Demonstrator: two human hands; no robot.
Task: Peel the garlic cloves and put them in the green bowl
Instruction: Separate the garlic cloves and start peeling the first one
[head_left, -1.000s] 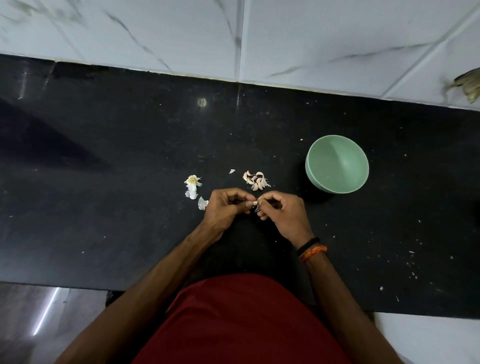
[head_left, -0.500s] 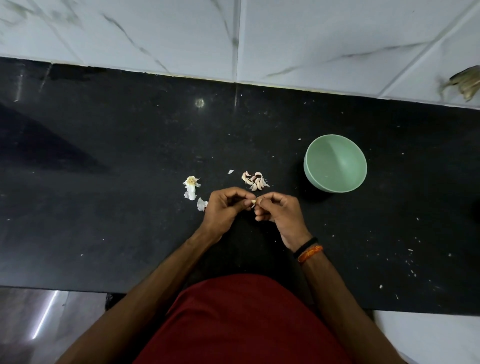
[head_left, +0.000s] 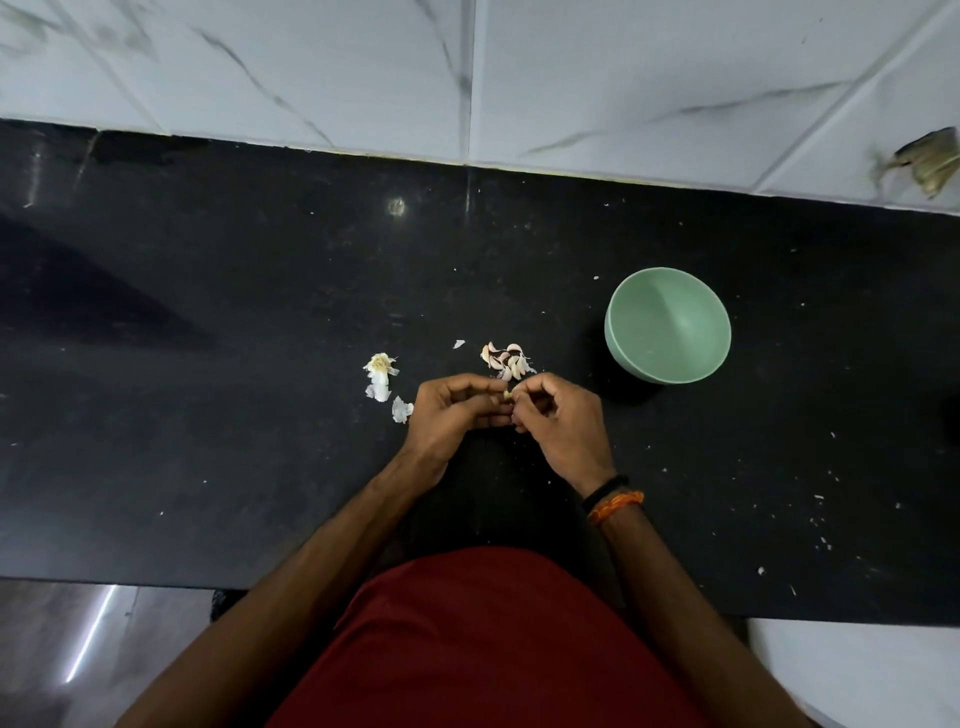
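My left hand (head_left: 451, 410) and my right hand (head_left: 560, 426) meet fingertip to fingertip over the black counter (head_left: 208, 322), both pinching one small garlic clove (head_left: 507, 396) of which only a pale tip shows. Just beyond the hands lies a small pile of unpeeled pinkish garlic cloves (head_left: 506, 361). The green bowl (head_left: 667, 325) stands upright to the right of the pile, with nothing visible inside it.
White garlic skins and the bulb's root end (head_left: 381, 375) lie left of my left hand, with another skin flake (head_left: 401, 409) beside it. Small white flecks dot the counter's right part. A marble-tiled wall (head_left: 467, 78) rises behind the counter.
Both hands stay together on the clove, their fingers shifting slightly. The pile, the skins and the bowl have not moved.
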